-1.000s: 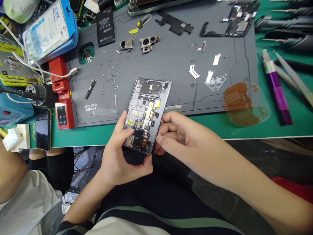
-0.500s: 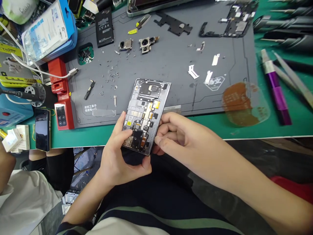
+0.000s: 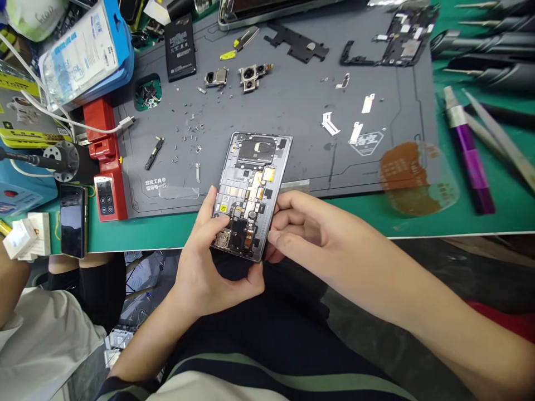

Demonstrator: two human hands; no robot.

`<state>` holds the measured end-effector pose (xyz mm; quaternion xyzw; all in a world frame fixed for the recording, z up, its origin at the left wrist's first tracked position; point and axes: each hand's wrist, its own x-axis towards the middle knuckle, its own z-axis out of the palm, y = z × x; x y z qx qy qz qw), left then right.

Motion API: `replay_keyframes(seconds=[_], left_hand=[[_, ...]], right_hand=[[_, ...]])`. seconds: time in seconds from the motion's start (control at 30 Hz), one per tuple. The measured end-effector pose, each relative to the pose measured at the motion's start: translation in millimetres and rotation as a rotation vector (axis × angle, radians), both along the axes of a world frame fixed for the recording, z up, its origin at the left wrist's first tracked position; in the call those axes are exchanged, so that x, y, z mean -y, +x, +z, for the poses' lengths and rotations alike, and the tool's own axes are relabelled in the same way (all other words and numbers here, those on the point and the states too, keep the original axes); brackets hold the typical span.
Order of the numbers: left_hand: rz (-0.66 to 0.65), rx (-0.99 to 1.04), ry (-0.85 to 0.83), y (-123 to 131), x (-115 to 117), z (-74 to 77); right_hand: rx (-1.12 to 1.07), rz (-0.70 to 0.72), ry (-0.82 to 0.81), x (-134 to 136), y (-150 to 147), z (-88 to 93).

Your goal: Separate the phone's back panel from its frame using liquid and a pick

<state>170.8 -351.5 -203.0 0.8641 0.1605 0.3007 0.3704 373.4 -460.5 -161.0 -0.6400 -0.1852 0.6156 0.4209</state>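
An opened phone frame [image 3: 251, 184] with its back removed shows flex cables and boards; its near end hangs over the table edge. My left hand [image 3: 209, 267] grips the near-left corner, thumb under the bottom edge and index finger laid on the lower board. My right hand [image 3: 309, 234] holds the frame's right side, its fingers curled against that edge. Both hands are closed on the frame.
A grey work mat [image 3: 292, 111] carries loose screws [image 3: 190, 131], camera modules [image 3: 253, 73], a battery [image 3: 180, 47], brackets and a stripped board [image 3: 397, 42]. A red tool [image 3: 104, 161] and a phone [image 3: 73, 220] lie left. Purple driver [image 3: 468, 153] and tweezers lie right. Another person sits at left.
The phone frame and both hands have barely shifted, a little down and right. My left index finger has slid slightly over the lower board.
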Motion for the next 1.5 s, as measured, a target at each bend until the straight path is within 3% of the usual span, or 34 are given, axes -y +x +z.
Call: replay_keyframes(seconds=[0.3, 0.43, 0.9, 1.03, 1.17, 1.3, 1.43, 1.5], left_hand=[[0.017, -0.122, 0.041, 6, 1, 15.0], [0.035, -0.103, 0.095, 6, 1, 13.4], [0.041, -0.073, -0.01, 0, 0, 6.9], [0.034, -0.036, -0.014, 0, -1, 6.0], [0.054, -0.026, -0.052, 1, 1, 5.0], [0.042, -0.012, -0.07, 2, 2, 3.6], [0.068, -0.032, -0.104, 0, 3, 3.6], [0.08, -0.039, -0.125, -2, 4, 4.4]], right_hand=[[-0.018, 0.043, -0.035, -3, 0, 4.6], [-0.011, 0.059, -0.022, -5, -1, 4.9], [-0.09, 0.037, 0.029, -4, -2, -0.6], [-0.051, -0.031, 0.053, 13, 6, 0.6], [0.08, -0.119, -0.004, 59, 24, -8.0], [0.196, -0.319, -0.056, 93, 24, -17.7], [0.136, -0.185, -0.097, 82, -4, -4.7], [0.206, -0.198, -0.144, 71, -16, 6.2]])
